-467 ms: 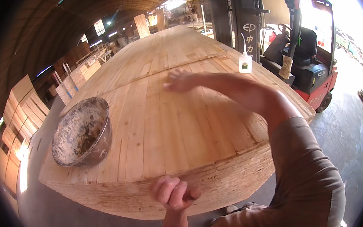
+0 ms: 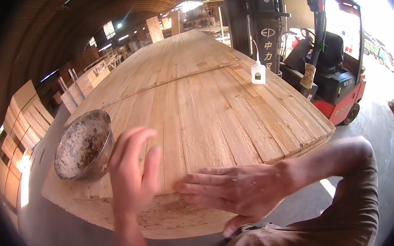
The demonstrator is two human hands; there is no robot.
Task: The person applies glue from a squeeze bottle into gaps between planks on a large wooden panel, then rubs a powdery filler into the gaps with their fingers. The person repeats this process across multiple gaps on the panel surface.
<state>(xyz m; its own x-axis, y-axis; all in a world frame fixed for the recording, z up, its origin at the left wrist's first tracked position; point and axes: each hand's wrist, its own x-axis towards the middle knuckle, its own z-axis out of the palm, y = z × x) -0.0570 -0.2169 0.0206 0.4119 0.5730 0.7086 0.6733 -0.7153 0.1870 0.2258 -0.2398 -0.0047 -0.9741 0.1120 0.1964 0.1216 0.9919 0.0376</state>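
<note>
Under my hands lies a big stack of pale wooden boards (image 2: 196, 118), its top made of joined strips. My right hand (image 2: 239, 189) is at the near edge of the top, fingers stretched out and pointing left, with pale specks on the skin. To its left, my left hand (image 2: 133, 169) is raised over the near edge, slightly blurred, its thumb and fingers apart and nothing between them. Beside the left hand stands a stained, dark bowl (image 2: 84, 145), crusted inside with pale residue. Farther off, toward the right edge, is a small white squeeze bottle (image 2: 258, 73) with a thin nozzle.
A red and black forklift (image 2: 336, 75) stands close to the stack's right side, its mast (image 2: 263, 25) near the bottle. Leaning wooden panels (image 2: 27, 113) are at the left. A low seam crosses the stack beyond the bowl.
My right hand has come back from the middle of the boards to the near edge. My left hand has risen leftward, from a loose fist to spread fingers, toward the bowl.
</note>
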